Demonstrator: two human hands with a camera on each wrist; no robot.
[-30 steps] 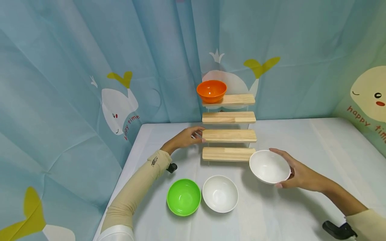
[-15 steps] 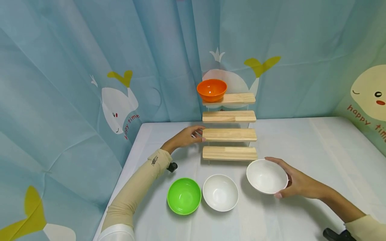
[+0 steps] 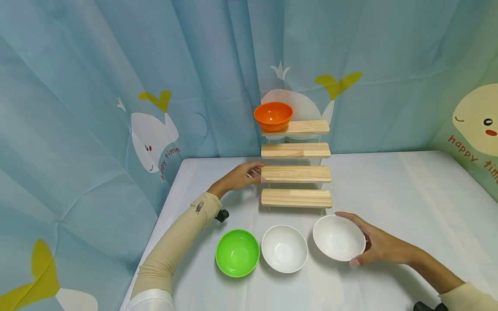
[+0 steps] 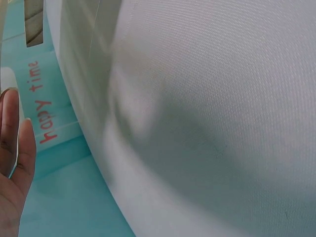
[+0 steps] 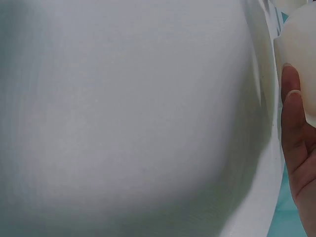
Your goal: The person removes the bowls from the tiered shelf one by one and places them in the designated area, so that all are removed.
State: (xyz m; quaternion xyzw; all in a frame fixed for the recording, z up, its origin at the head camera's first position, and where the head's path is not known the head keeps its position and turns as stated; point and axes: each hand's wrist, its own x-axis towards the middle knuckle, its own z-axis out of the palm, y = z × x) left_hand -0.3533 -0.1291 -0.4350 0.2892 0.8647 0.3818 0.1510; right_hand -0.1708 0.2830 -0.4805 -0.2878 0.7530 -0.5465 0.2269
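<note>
My right hand holds a white bowl by its right side, thumb at the near rim and fingers round the far side. In the right wrist view the fingers lie against the pale bowl. A second white bowl stands on the table to its left, beside a green bowl. My left hand grips the left end of a tiered wooden shelf, thumb in front and fingers behind. An orange bowl sits on the left of the top tier.
A white cloth covers the table. Behind it hangs a blue curtain with printed whales, close to the shelf's back. The shelf's lower three boards carry no bowls.
My right hand has brought the white bowl nearer and slightly left, away from the shelf's lowest tier, towards the row of bowls. My left hand stays at the shelf.
</note>
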